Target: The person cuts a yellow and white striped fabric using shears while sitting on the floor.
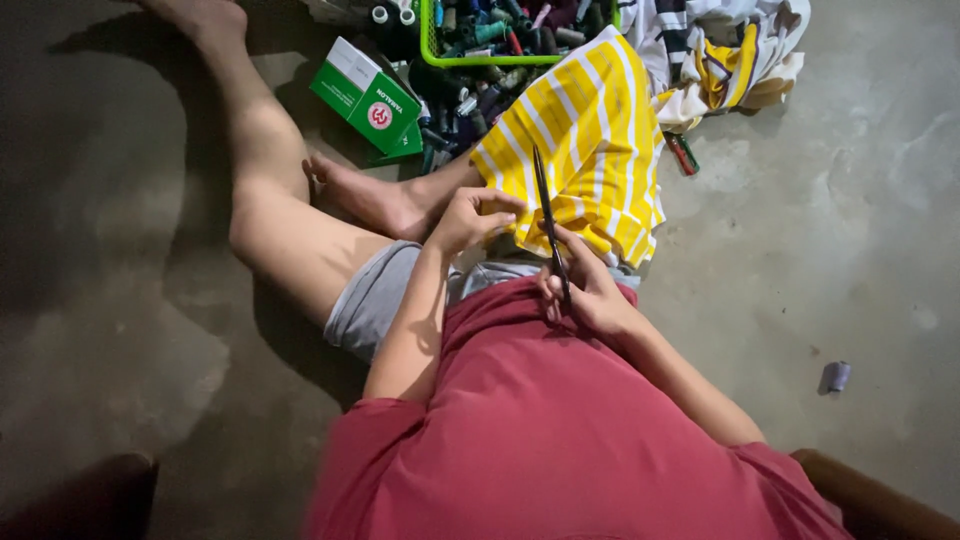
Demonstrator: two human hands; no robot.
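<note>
Centrally, the left hand [470, 218] pinches the yellow striped cloth [585, 140]. Just right, the right hand [590, 290] is clamped on black scissors [549, 225], blades over the cloth.

Floor [860, 250]: bare grey concrete, mottled, stained | light: dim, deep shadow upper left of frame | brown rounded furniture edge [870, 495] lower right corner
</note>
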